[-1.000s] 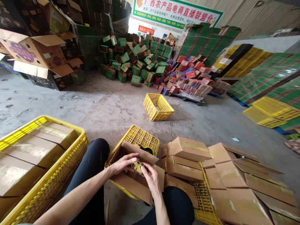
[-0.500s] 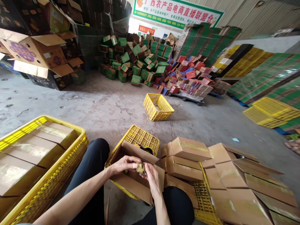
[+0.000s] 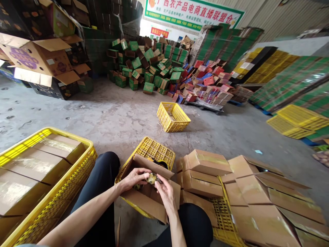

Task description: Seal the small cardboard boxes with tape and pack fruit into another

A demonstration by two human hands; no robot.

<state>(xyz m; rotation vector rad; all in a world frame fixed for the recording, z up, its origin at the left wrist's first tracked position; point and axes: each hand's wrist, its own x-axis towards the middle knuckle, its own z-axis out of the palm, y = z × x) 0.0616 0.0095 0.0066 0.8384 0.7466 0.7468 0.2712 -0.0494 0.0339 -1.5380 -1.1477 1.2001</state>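
Observation:
My left hand (image 3: 137,178) and my right hand (image 3: 166,195) meet over an open cardboard box (image 3: 144,202). Between their fingertips is a small yellowish fruit with dark blotches (image 3: 152,178); its exact kind I cannot make out. Thumb and fingers of each hand are closed on opposite ends of it. Inside the box, under my left hand, a bit of another yellow-green, dark-spotted piece (image 3: 138,187) shows. The box rests on an upturned yellow crate (image 3: 156,152). A black and yellow item (image 3: 160,164), perhaps a tape dispenser, lies behind the box flap.
On the left stands a yellow crate (image 3: 87,145) holding taped cartons (image 3: 38,164). Stacked cartons (image 3: 205,168) sit to the right, partly over another yellow crate (image 3: 223,219). Ahead on the floor is a yellow basket (image 3: 173,118), with heaped green boxes (image 3: 149,75) beyond.
Both hands stay over the box. The fruit has been turned between the fingers, showing different sides, and my right fingers have shifted their hold on it.

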